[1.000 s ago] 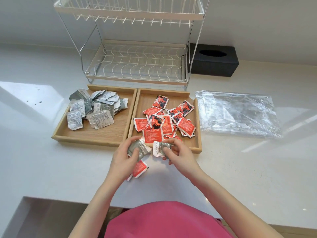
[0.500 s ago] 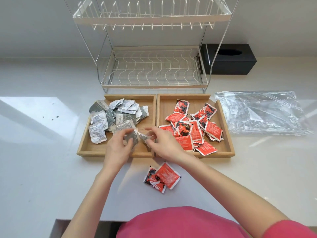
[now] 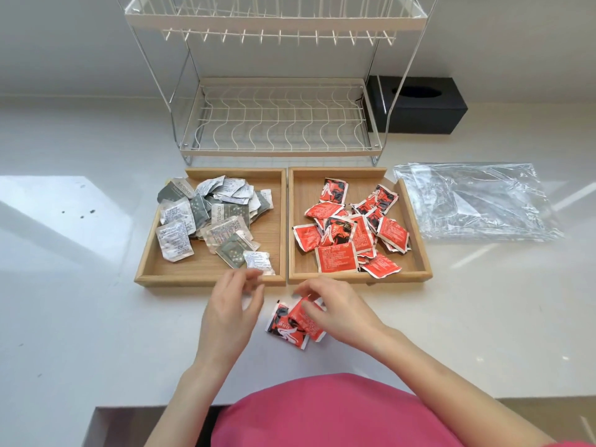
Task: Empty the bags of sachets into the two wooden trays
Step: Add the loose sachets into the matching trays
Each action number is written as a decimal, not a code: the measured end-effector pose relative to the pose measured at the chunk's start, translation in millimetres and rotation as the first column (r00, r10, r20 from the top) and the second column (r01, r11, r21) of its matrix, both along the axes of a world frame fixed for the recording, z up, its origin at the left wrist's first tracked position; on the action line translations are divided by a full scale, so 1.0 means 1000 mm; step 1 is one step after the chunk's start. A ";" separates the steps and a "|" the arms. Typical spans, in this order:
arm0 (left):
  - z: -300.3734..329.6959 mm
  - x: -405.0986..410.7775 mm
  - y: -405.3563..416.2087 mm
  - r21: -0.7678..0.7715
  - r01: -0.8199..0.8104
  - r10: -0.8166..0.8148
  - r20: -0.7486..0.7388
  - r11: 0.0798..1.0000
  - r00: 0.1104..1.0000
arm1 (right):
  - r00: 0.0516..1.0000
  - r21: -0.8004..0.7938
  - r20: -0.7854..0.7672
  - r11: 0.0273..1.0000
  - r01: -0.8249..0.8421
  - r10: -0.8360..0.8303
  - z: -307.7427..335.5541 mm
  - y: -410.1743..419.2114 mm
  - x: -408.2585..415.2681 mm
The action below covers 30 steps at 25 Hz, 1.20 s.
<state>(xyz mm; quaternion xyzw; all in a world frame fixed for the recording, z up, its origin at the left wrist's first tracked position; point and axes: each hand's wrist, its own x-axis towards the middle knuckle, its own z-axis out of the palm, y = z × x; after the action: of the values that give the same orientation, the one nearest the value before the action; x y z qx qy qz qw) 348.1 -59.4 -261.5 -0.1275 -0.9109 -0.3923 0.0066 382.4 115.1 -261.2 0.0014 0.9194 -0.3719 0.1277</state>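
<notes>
wire dish rack (image 3: 277, 117) at counter back | black tissue box (image 3: 419, 104) just right | white counter (image 3: 80, 317)

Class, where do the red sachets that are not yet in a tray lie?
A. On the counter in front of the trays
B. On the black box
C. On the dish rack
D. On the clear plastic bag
A: the loose red sachets lie on the counter just in front of the right tray, under the right hand.

You're at a home kitchen: glossy white stone worktop (image 3: 80, 301), two-tier white wire dish rack (image 3: 277, 121) at its back edge, black tissue box (image 3: 419, 104) beside it.
</notes>
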 end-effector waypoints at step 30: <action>-0.023 0.017 0.033 -0.252 0.223 -0.079 0.477 0.942 0.875 | 0.957 -0.110 0.118 0.954 0.279 -0.266 -0.012 0.022 0.032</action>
<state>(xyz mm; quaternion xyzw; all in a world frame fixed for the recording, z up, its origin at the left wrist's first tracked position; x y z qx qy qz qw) 365.1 -26.5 -284.8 -0.1017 -0.9221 -0.2679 -0.2599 414.5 136.8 -272.8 0.1391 0.8775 -0.4426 0.1216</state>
